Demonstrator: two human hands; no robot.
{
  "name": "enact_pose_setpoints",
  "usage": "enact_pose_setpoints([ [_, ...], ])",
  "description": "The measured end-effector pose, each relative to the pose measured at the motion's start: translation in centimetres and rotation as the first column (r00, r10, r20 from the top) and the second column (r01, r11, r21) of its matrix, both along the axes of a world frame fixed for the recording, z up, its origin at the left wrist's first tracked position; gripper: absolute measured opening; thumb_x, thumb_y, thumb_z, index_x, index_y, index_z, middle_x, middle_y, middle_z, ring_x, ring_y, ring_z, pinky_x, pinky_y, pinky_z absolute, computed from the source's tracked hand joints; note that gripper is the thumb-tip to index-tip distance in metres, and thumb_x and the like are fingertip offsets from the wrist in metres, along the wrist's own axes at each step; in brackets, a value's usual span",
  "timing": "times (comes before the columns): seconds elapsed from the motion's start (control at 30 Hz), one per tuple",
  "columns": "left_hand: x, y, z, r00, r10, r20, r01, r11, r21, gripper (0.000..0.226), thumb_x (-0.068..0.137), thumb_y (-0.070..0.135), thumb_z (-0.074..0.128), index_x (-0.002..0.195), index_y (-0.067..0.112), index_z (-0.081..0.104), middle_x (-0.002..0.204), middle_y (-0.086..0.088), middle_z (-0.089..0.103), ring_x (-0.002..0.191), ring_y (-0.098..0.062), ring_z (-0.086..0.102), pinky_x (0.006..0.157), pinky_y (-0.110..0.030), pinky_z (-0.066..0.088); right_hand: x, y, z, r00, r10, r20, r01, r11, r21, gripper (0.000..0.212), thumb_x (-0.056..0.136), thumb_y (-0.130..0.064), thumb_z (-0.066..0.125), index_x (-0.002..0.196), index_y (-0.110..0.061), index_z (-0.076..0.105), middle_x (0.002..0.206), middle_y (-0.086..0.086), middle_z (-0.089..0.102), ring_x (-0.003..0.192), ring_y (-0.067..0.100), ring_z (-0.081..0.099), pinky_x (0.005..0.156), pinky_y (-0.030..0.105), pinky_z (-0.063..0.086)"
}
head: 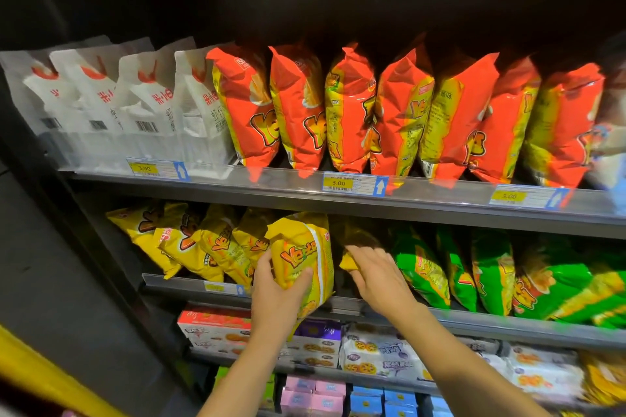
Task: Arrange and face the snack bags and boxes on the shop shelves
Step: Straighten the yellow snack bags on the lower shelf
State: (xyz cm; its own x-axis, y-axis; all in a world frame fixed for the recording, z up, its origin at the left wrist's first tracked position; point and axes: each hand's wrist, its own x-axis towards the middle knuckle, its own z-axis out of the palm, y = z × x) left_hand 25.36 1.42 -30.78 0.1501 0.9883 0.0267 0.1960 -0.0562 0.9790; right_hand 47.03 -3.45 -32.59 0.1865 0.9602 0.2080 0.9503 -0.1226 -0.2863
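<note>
Yellow crinkly bag [302, 257] in left hand's [279, 288] curled fingers, second bag's [348, 262] corner between right hand's [377, 272] fingers

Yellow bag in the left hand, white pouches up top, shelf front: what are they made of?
Yellow bag, gripped by the left hand: likely glossy plastic film, given the crinkles, sheen and crimped side seam.
White pouches: matte, either paper or matte film. They show flat creases and no glare, so I can't tell which.
Shelf front: grey with a satin finish, probably painted metal. A clear plastic strip covers the price tag.
</note>
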Motion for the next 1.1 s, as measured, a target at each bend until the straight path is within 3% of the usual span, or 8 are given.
enact_pose_setpoints([
  [0.13, 0.7, -0.1, -0.5, 0.999, 0.034, -0.024, -0.033, 0.999, 0.022, 0.086, 0.075, 0.059, 0.080, 0.148, 0.037, 0.042, 0.138, 0.009, 0.059, 0.127, -0.017, 0.059, 0.105, -0.049, 0.055, 0.8, -0.7, -0.2, 0.998, -0.033, -0.056, 0.035, 0.999, 0.032, 0.049, 0.103, -0.026, 0.058, 0.151, -0.025, 0.046, 0.136, -0.001, 0.058, 0.122, 0.024, 0.050, 0.104, 0.038, 0.045],
  [0.33, 3.2, -0.8, -0.9, 0.998, 0.067, -0.012, -0.066, 0.996, 0.066, 0.078, 0.089, 0.033, 0.082, 0.151, 0.023, 0.038, 0.136, 0.005, 0.050, 0.122, -0.014, 0.050, 0.093, -0.032, 0.044, 1.9, -2.3, 0.4, 0.995, -0.061, -0.072, 0.067, 0.995, 0.073, 0.047, 0.102, -0.024, 0.060, 0.147, -0.021, 0.049, 0.130, 0.000, 0.058, 0.118, 0.022, 0.049, 0.098, 0.040, 0.049],
  [0.43, 5.2, -1.2, -0.8, 0.999, 0.031, 0.015, -0.031, 0.998, 0.057, 0.072, 0.086, 0.042, 0.083, 0.142, 0.028, 0.040, 0.133, 0.004, 0.055, 0.122, -0.018, 0.056, 0.100, -0.042, 0.053, 2.4, -3.0, 0.7, 0.995, -0.071, -0.073, 0.078, 0.993, 0.092, 0.047, 0.101, -0.022, 0.062, 0.146, -0.019, 0.051, 0.128, 0.000, 0.058, 0.117, 0.022, 0.050, 0.096, 0.040, 0.049],
  [0.57, 7.8, -1.2, -0.8, 1.000, 0.028, 0.003, -0.028, 0.997, 0.067, 0.082, 0.085, 0.040, 0.084, 0.151, 0.024, 0.037, 0.143, -0.001, 0.053, 0.132, -0.023, 0.054, 0.108, -0.051, 0.051, 3.1, -3.8, 0.8, 0.993, -0.095, -0.066, 0.103, 0.987, 0.121, 0.047, 0.098, -0.020, 0.065, 0.144, -0.016, 0.053, 0.128, 0.001, 0.060, 0.117, 0.023, 0.052, 0.098, 0.040, 0.049],
  [0.9, 11.0, -0.4, -1.2, 0.946, 0.118, -0.303, -0.041, 0.968, 0.249, 0.073, 0.085, 0.039, 0.084, 0.142, 0.012, 0.047, 0.139, -0.008, 0.054, 0.130, -0.029, 0.046, 0.107, -0.051, 0.044, 3.9, -5.1, 1.2, 0.992, -0.115, -0.056, 0.123, 0.977, 0.176, 0.048, 0.096, -0.016, 0.066, 0.142, -0.014, 0.054, 0.127, 0.001, 0.062, 0.116, 0.024, 0.054, 0.094, 0.041, 0.051],
  [1.1, 11.4, 0.1, -2.4, 0.912, 0.150, -0.381, -0.008, 0.937, 0.350, 0.070, 0.077, 0.037, 0.092, 0.129, 0.007, 0.055, 0.135, -0.013, 0.038, 0.120, -0.033, 0.049, 0.088, -0.043, 0.052, 3.7, -4.9, 1.3, 0.992, -0.114, -0.051, 0.121, 0.978, 0.170, 0.047, 0.097, -0.018, 0.065, 0.143, -0.015, 0.053, 0.128, 0.000, 0.061, 0.117, 0.023, 0.053, 0.096, 0.039, 0.049],
])
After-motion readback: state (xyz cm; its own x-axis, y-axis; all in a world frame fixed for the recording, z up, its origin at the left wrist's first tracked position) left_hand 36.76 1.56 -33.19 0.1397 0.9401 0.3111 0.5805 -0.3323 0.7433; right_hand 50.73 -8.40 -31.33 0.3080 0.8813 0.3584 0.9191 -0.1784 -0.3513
